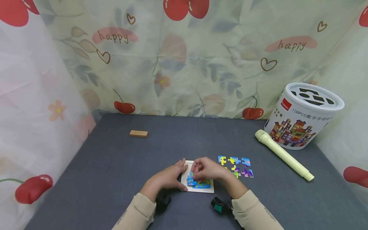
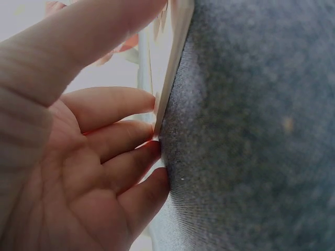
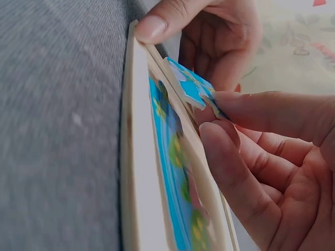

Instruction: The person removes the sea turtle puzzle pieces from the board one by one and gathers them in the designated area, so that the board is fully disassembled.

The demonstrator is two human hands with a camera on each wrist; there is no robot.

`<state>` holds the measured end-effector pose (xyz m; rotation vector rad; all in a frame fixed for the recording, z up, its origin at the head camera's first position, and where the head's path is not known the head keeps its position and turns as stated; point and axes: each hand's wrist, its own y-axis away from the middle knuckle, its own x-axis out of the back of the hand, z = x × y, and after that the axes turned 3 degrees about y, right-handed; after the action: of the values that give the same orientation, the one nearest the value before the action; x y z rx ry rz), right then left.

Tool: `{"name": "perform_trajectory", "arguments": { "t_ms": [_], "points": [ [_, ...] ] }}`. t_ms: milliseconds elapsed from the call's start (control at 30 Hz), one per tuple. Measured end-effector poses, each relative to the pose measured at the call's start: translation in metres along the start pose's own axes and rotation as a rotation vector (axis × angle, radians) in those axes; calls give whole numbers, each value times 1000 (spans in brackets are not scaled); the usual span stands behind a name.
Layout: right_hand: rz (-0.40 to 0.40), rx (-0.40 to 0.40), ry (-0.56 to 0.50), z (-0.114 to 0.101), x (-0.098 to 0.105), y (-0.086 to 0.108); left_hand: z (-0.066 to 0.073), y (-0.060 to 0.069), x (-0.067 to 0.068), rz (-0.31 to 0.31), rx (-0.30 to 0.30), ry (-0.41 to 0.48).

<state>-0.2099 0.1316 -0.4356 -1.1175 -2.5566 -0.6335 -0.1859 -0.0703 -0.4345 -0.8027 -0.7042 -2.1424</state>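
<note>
A small jigsaw tray (image 1: pixel 212 190) with a pale wooden frame lies on the dark table, several blue picture pieces (image 3: pixel 170 167) set in it. My left hand (image 1: pixel 169 176) rests along the tray's left side, thumb near the close corner and fingertips against the edge. Those fingers are only slightly bent in the left wrist view. Above the tray, my right hand (image 1: pixel 211 169) pinches a blue puzzle piece (image 3: pixel 188 83) between thumb and index finger. That piece is tilted over the frame's left part; the fingers cover part of it.
Several loose puzzle pieces (image 1: pixel 248 172) lie right of the tray. Farther right is a pale yellow microphone-shaped stick (image 1: pixel 284 155), before a white lidded bucket (image 1: pixel 302 118). A wooden block (image 1: pixel 138 133) lies at the back left. Patterned cloth (image 1: pixel 184 64) hangs behind the table.
</note>
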Motion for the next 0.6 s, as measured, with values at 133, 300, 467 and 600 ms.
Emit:
{"name": "perform_trajectory", "arguments": {
  "t_ms": [133, 300, 467, 600],
  "points": [
    [32, 1, -24, 4, 6, 6, 0, -1, 0, 0, -1, -4],
    [59, 8, -40, 9, 13, 15, 1, -1, -1, 1, 4, -10],
    [83, -11, -28, 15, 20, 25, 1, -1, -2, 8, 8, -19],
    [98, -22, -35, 21, 27, 35, 2, -1, -3, 10, 12, -29]
  ]
}}
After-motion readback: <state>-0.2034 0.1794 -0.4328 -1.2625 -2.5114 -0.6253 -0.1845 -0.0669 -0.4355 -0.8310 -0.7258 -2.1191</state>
